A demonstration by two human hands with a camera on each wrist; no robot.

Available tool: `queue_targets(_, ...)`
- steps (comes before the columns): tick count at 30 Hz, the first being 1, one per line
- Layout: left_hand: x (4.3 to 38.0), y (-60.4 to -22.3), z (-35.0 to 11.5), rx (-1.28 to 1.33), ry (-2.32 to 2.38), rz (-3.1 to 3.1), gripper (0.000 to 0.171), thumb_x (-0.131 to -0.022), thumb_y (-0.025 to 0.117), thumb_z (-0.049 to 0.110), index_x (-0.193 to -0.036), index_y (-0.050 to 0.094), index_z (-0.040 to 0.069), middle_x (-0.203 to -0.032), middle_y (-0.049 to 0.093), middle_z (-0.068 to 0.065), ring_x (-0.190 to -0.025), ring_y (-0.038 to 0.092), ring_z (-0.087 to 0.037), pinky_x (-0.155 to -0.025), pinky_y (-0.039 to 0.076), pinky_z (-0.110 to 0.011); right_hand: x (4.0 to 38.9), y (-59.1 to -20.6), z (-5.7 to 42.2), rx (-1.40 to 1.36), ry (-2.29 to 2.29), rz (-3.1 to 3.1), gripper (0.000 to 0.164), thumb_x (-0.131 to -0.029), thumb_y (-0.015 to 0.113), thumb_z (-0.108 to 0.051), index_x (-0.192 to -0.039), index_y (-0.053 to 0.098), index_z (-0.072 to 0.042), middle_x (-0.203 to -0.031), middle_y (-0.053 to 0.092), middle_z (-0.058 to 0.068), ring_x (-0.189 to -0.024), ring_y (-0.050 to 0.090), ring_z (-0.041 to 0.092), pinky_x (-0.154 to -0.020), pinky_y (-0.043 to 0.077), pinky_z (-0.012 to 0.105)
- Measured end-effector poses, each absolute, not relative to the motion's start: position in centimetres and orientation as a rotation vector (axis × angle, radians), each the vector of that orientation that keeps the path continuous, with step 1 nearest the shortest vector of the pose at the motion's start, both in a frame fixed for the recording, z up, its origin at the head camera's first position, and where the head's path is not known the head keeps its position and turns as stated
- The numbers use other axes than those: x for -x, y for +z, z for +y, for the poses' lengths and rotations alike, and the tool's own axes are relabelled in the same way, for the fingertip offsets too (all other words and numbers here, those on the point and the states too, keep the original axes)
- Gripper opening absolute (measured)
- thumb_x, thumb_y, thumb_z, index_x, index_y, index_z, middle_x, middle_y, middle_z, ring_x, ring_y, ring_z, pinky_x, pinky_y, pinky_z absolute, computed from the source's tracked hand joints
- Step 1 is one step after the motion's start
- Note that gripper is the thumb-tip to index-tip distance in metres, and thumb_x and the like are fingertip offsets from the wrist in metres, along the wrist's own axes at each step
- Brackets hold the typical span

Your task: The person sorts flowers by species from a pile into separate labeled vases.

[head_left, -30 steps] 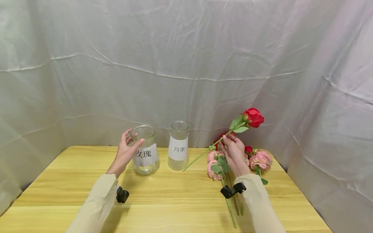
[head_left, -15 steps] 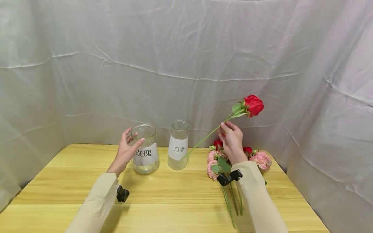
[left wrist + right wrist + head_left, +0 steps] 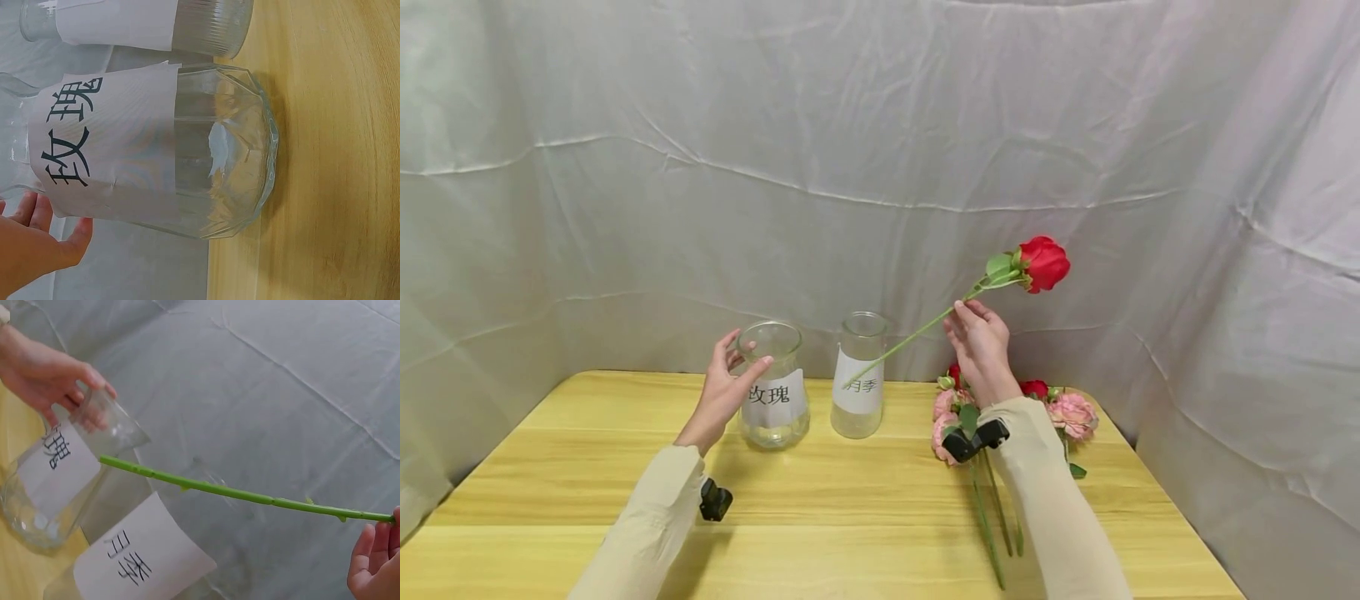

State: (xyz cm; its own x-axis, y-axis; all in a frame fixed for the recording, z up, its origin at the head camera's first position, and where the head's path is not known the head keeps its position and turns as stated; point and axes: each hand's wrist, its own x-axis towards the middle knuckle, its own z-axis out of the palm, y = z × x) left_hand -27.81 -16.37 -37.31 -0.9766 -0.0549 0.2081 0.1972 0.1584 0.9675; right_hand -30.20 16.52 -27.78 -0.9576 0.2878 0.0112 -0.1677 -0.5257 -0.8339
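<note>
My right hand (image 3: 981,346) pinches the green stem (image 3: 244,495) of a red rose (image 3: 1043,264) just below its leaves. The stem slants down to the left, and its lower end passes in front of the narrow glass vase (image 3: 857,425) in the head view. With thumb and fingers around its neck, my left hand (image 3: 721,392) holds the wide glass vase (image 3: 231,156), which stands upright on the table. A white paper label (image 3: 119,137) marked 玫瑰 is on it. The narrow vase bears a label (image 3: 144,556) marked 月季. No flower is in either vase.
Pink flowers (image 3: 1073,415) and more red ones (image 3: 1034,389) lie at the right of the wooden table (image 3: 820,533), partly hidden by my right arm. Their green stems (image 3: 987,525) point toward the front edge. A grey curtain (image 3: 880,167) hangs behind and at the sides.
My right hand has lifted the rose up off the flower pile and shifted it left, so its stem end now reaches across the narrow vase. The left hand has stayed on the wide vase.
</note>
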Motion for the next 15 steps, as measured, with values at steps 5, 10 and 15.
queue_targets(5,27.7,-37.3,-16.3,0.140,-1.911,-2.236,0.085,-0.094,0.063,0.029,-0.155,0.006,0.013,-0.150,0.032,-0.017,-0.140,0.021,-0.033,-0.113,0.022,-0.049,30.8,-27.6,15.8,0.203,2.587,-1.279,0.017,-0.096,0.057,-0.003,-0.100,0.042,-0.010,-0.094,0.050,0.003,-0.082,0.054,0.012,-0.077,0.050,0.022)
queue_targets(10,27.7,-37.2,-16.3,0.136,-1.908,-2.236,0.086,-0.094,0.063,0.030,-0.155,0.006,0.014,-0.150,0.033,-0.016,-0.140,0.022,-0.033,-0.113,0.022,-0.049,31.1,-27.3,14.7,0.216,2.631,-1.203,0.017,-0.095,0.057,-0.002,-0.095,0.042,-0.010,-0.089,0.051,0.002,-0.076,0.054,0.012,-0.071,0.049,0.021)
queue_targets(15,27.7,-37.3,-16.2,0.135,-1.907,-2.230,0.085,-0.094,0.063,0.030,-0.155,0.007,0.014,-0.150,0.033,-0.016,-0.140,0.022,-0.033,-0.112,0.023,-0.049,31.2,-27.1,13.5,0.220,2.668,-1.145,0.018,-0.095,0.057,0.000,-0.093,0.042,-0.009,-0.086,0.052,0.002,-0.073,0.055,0.011,-0.067,0.048,0.020)
